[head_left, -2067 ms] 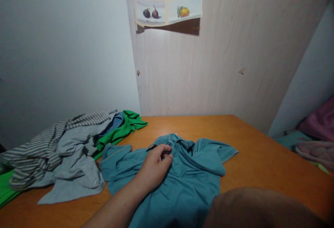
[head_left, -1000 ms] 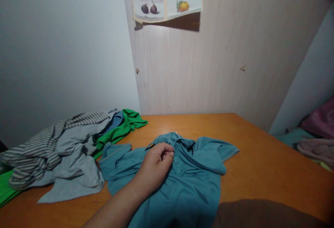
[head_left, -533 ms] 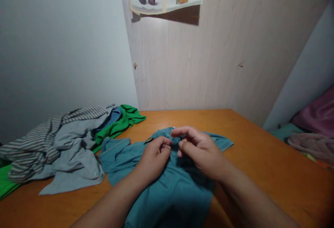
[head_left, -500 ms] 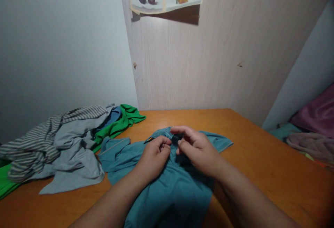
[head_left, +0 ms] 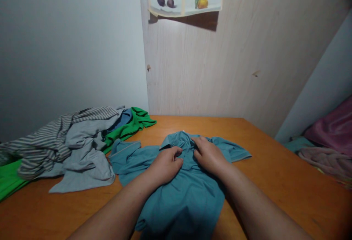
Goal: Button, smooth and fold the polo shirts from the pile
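L of frame, clothes pile (head_left: 88, 163) sits just beside the teal shirt (head_left: 187, 199), which lies lower ctr on the counter (head_left: 280, 188). L hand (head_left: 165, 165), ctr: thumb & index apart, on cloth. R hand (head_left: 210, 155), R of ctr: fingers apart, on collar (head_left: 174, 140). Pulling bunched fabric might crease it. Vs 0.5 s ago: hands wider apart, R flatter.

The right hand (head_left: 211, 155) now straightens its fingers against the teal shirt (head_left: 187, 192) at its one o'clock; the left hand (head_left: 164, 163) opens slightly.
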The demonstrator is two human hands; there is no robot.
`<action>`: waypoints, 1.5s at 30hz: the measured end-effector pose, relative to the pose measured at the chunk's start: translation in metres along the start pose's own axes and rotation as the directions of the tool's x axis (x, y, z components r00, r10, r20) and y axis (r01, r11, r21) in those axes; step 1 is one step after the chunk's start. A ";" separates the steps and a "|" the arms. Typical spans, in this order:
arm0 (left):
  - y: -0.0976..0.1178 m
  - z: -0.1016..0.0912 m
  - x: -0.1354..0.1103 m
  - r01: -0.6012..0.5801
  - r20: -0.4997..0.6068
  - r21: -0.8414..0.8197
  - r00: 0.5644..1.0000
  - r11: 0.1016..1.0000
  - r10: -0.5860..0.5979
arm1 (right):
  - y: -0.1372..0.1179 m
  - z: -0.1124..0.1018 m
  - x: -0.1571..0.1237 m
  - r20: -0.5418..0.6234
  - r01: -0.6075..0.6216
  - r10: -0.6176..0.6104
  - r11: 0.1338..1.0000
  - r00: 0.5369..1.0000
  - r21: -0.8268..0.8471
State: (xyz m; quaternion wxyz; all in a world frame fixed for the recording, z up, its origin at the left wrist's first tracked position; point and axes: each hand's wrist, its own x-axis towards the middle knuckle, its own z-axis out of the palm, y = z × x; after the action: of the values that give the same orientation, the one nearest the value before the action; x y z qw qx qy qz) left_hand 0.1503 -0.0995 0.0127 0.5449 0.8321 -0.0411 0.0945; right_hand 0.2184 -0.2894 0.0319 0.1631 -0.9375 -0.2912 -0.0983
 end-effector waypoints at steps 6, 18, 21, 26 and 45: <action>0.001 -0.003 0.000 -0.098 -0.016 0.155 0.995 0.983 0.102 | 0.003 -0.006 0.000 -0.005 0.011 -0.010 0.994 1.000 0.108; 0.035 0.003 -0.010 -0.024 0.062 -0.186 0.997 0.982 0.036 | -0.006 -0.011 -0.005 -0.117 0.060 0.012 0.803 0.993 0.593; 0.029 0.006 -0.012 -0.046 0.060 -0.097 0.997 0.994 0.052 | -0.011 -0.013 -0.007 -0.131 0.065 0.020 0.785 0.991 0.616; 0.026 0.007 -0.012 -0.106 -0.010 0.088 0.994 0.990 0.107 | -0.020 -0.021 -0.013 -0.117 0.078 0.001 0.743 0.993 0.665; 0.046 -0.008 -0.013 0.356 0.263 -0.479 0.930 0.803 -0.256 | -0.012 -0.026 -0.014 0.041 -0.009 -0.042 0.591 0.998 0.807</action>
State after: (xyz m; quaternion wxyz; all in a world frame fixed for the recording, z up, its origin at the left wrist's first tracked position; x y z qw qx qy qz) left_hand 0.1286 -0.1117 0.0544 0.7503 0.6550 0.0196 -0.0875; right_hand 0.1977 -0.2968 0.0551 0.5603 -0.7620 -0.3173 0.0686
